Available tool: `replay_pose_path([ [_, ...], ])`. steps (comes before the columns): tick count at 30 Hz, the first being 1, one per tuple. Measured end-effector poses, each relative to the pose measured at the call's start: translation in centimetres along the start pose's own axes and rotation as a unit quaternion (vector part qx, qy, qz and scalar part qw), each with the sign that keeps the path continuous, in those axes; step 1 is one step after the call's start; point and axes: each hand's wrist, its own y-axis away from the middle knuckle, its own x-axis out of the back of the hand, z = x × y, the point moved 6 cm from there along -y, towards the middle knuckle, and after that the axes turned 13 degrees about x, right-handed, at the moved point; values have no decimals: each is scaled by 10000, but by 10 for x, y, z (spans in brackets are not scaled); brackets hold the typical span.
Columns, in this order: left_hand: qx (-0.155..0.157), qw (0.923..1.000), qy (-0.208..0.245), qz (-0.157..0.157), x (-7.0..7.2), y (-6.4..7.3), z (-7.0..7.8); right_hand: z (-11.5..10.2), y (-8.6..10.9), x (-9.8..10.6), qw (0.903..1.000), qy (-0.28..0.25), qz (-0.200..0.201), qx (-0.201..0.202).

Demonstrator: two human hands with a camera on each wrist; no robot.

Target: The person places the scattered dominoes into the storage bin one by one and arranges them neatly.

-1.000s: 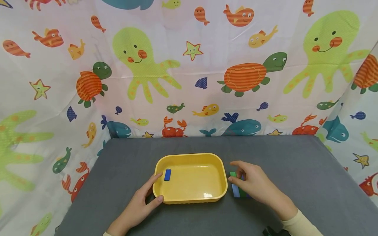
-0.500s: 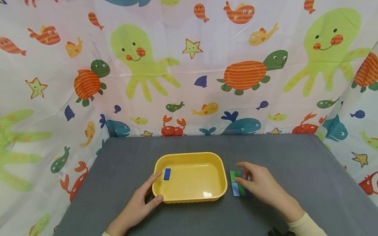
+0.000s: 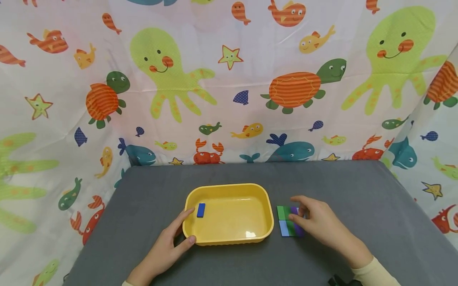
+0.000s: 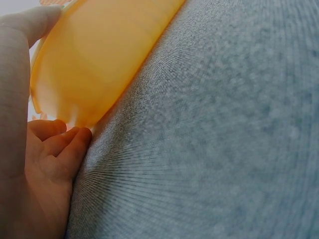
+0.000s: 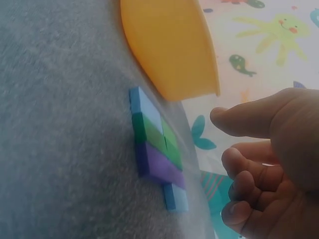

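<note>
My left hand holds the left end of a yellow plastic tray, index finger over the rim and thumb at the near corner. A small dark blue block lies inside, near that finger. To the tray's right, my right hand hovers with bent fingers and nothing between them. Beside and partly beneath it, flat blocks lie together: light blue, green and purple. The right wrist view shows another light blue block at the purple one's end; the head view mostly hides it behind the fingers.
A grey cloth-covered table lies under everything. Behind it hangs a white curtain printed with sea animals. Some black object shows at the bottom edge near the right sleeve.
My right hand has drawn a little to the right, away from the tray, uncovering more of the green and purple blocks. The left hand keeps its hold on the tray.
</note>
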Motion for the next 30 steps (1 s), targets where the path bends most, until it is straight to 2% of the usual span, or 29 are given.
replay_pose_path([
  [14, 95, 9999, -48, 21, 0, 0, -2, 9, 9, 0, 9992, -73, -266, -302],
  [24, 157, 9999, -61, 18, -1, 0, -4, 19, 14, 1, 9984, 38, -422, -361],
  [30, 81, 10000, -24, 10, 0, 1, -2, 25, 17, 1, 9978, 109, -524, -400],
])
